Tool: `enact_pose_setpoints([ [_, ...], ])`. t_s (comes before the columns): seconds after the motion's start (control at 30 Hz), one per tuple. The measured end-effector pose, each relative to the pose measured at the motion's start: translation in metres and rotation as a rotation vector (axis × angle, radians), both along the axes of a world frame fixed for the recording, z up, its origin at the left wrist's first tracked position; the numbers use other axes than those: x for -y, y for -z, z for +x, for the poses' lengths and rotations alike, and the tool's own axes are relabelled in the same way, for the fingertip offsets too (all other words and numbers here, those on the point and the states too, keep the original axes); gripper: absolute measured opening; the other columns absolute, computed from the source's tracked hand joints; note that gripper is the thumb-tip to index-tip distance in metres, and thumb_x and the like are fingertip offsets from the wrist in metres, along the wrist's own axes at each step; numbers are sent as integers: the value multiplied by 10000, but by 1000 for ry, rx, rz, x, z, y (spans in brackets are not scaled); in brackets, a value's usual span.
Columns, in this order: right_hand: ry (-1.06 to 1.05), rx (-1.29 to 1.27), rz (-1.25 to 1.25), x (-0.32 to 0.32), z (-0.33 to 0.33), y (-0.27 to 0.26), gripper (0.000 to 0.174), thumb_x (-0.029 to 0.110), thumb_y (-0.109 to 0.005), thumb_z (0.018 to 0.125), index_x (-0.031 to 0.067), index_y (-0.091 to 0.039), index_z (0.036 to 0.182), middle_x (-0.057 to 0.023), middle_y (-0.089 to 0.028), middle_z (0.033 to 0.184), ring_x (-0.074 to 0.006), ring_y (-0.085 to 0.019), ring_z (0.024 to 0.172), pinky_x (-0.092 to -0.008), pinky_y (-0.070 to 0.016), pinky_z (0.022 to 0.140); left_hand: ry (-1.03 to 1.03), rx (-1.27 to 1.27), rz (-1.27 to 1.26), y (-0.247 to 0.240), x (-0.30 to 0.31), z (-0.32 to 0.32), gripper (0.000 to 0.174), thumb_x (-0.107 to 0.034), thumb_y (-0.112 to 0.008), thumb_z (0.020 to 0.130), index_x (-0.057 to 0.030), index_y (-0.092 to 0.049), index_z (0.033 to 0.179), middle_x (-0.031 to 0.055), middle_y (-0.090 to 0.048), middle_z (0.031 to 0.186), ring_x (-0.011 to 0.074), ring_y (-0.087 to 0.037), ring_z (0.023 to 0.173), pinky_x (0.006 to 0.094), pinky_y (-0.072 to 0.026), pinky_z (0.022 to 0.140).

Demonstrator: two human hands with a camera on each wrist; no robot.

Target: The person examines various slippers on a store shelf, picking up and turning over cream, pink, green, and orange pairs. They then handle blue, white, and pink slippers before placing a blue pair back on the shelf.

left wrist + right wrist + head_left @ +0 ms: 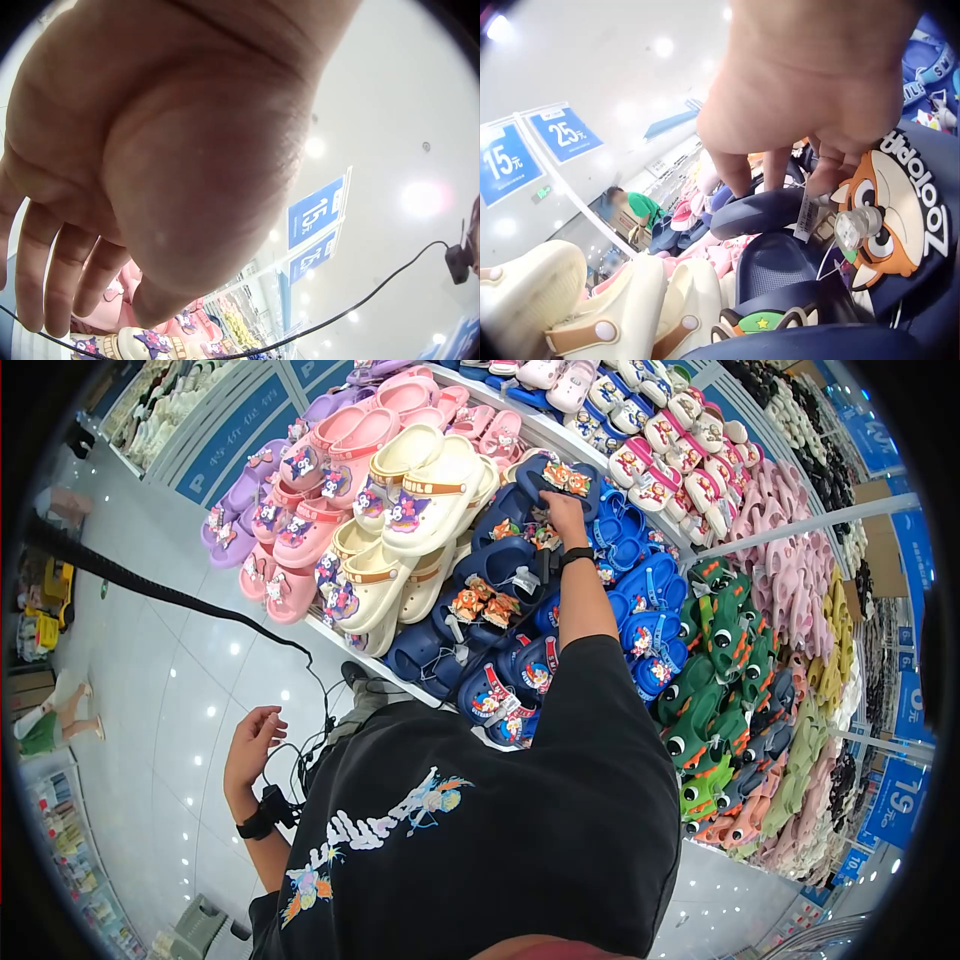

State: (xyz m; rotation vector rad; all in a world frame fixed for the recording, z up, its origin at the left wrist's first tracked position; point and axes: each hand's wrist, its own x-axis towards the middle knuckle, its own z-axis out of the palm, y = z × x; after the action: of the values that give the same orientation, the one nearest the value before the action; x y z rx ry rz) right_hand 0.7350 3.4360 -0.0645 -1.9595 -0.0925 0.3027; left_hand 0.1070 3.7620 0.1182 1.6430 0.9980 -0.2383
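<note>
My right hand point(566, 516) reaches into the row of navy shoes at the back of the display. Its fingers grip the edge of a navy slipper point(754, 213), and a white tag point(805, 217) hangs beside the fingertips. Close to that hand in the right wrist view is a rubber fox face point(885, 214) with "ZOOTOPIA" lettering on a navy strap. Another navy slipper point(774, 266) lies just below. My left hand point(253, 745) hangs over the floor at my side, holding nothing, with its fingers loosely extended in the left wrist view.
Cream clogs point(432, 485) and pink clogs point(315, 525) are stacked left of the navy ones. Blue clogs point(650, 625) and green dinosaur clogs point(715, 660) lie to the right. A black cable point(190, 588) crosses above the tiled floor point(185, 690). Another person point(639, 210) stands farther back.
</note>
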Motion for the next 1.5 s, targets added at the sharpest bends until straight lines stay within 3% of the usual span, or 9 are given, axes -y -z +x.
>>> enact_pose_setpoints([
  [0.1,-27,19,-75,0,5,-4,421,329,-738,840,47,-780,1150,-159,-774,985,-219,-703,894,-311,-527,849,31,-12,8,1,-1,4,365,-318,-555,1065,-21,-629,1265,77,-698,1002,162,-660,918,312,-525,823],
  [0.17,-119,-74,-41,3,12,-3,451,331,-700,903,45,-737,1250,-9,-553,665,-125,-511,562,-313,-391,518,24,-15,31,1,-1,9,366,-304,-549,1064,-15,-628,1275,78,-690,1013,164,-654,919,297,-520,812],
  [0.3,-22,-393,-322,-4,36,6,767,451,-591,898,-67,-502,1458,-49,-571,728,-157,-504,544,-333,-370,493,22,0,15,7,4,19,367,-305,-547,1064,-14,-628,1274,78,-689,1009,170,-654,920,302,-519,816],
  [0.33,7,-470,-386,-8,35,10,830,503,-495,883,34,-393,1560,-286,-284,1639,-393,-533,1315,-418,-440,1043,18,-8,7,10,7,21,368,-305,-545,1066,-12,-628,1272,80,-689,1010,169,-653,920,301,-519,815],
  [0.37,-170,-448,-393,-11,1,-53,800,507,-402,929,13,-380,1557,-307,-176,1670,-420,-337,1488,-446,-326,1164,12,-16,1,12,9,23,369,-305,-544,1067,-10,-629,1271,82,-688,1010,167,-652,920,300,-519,814],
  [0.7,-523,123,-781,2,21,2,622,364,-236,1025,-33,-477,1440,-200,-382,1607,-451,-173,1537,-487,-233,1241,-11,-43,-74,24,10,20,400,-324,-556,1062,8,-637,1269,84,-702,1022,157,-654,933,289,-523,817],
  [0.9,-381,223,-796,7,-3,13,419,289,-283,1040,31,-538,1249,-280,-512,1465,-551,-376,1403,-544,-304,1197,71,-51,-71,29,1,35,414,-339,-562,1059,11,-640,1265,86,-706,1015,155,-656,917,286,-519,807],
  [1.1,-224,-110,-809,-22,-64,-71,762,588,-334,993,91,-416,1566,-310,-313,1611,-450,-365,1473,-498,-326,1206,192,-18,-66,32,3,53,404,-339,-562,1060,12,-638,1246,84,-708,1007,166,-662,922,310,-519,813],
  [1.5,-251,139,-852,-11,-56,-62,627,560,-389,1008,84,-736,1223,-282,-650,1292,-450,-589,1245,-513,-459,1071,146,-25,-113,48,-21,3,383,-315,-565,1055,6,-635,1252,85,-709,998,153,-661,879,294,-516,771],
])
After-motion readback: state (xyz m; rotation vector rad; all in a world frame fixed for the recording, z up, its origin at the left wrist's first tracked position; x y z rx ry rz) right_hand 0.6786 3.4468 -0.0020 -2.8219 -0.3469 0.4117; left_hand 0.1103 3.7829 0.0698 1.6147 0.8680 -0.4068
